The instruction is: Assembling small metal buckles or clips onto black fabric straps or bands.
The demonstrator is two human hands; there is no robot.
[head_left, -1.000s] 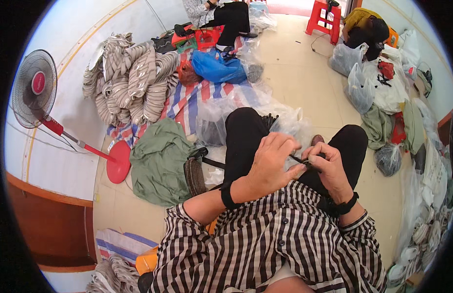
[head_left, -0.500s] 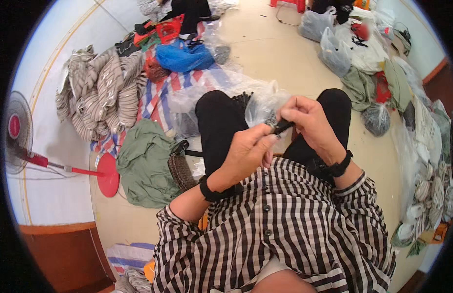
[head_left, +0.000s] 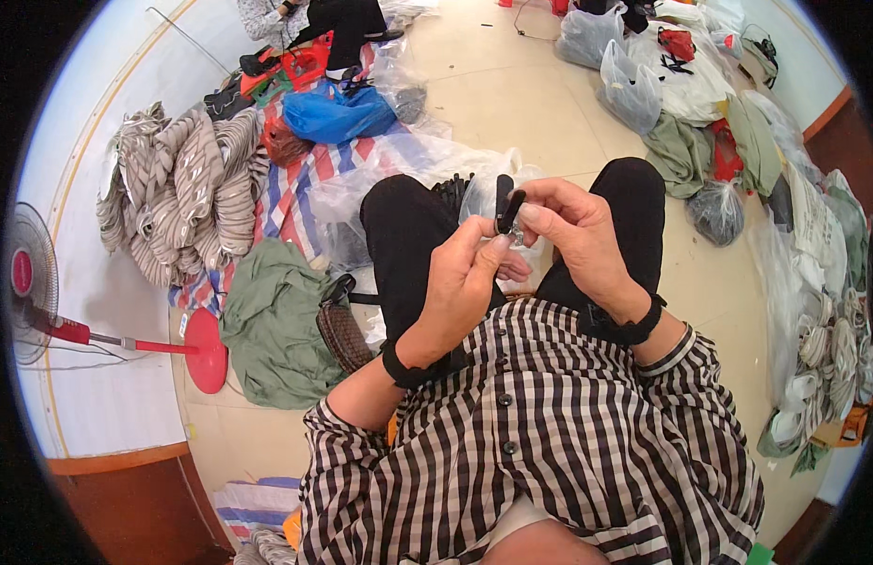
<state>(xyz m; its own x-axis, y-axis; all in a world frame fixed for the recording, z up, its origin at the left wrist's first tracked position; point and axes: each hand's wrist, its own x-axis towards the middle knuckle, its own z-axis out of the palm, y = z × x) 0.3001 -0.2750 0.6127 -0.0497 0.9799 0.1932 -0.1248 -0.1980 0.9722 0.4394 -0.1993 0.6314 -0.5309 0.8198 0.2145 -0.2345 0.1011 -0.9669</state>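
Above my lap, my left hand [head_left: 463, 271] pinches a small black strip-like piece [head_left: 503, 193] between thumb and forefinger. My right hand [head_left: 582, 240], opposite it, has its thumb and forefinger closed on a second short black piece [head_left: 514, 209] that crosses close to the first. Something small and shiny [head_left: 518, 234], silvery or clear, shows between the fingertips. Whether the two pieces are joined I cannot tell. Just beyond my left knee, a bunch of similar black pieces [head_left: 452, 191] lies by clear plastic bags [head_left: 335, 209].
Green cloth [head_left: 272, 320] and a brown woven bag [head_left: 345, 336] lie left of my legs, near a red-based fan [head_left: 206, 350]. Striped fabric bundles [head_left: 187, 184] and a blue bag [head_left: 338, 113] sit farther off. A person [head_left: 328, 28] sits at the far left. Filled bags [head_left: 717, 215] line the right.
The hands have turned and drawn slightly apart, and the black pieces now point upward with two ends showing. The whole view has shifted a little, revealing more of the far person.
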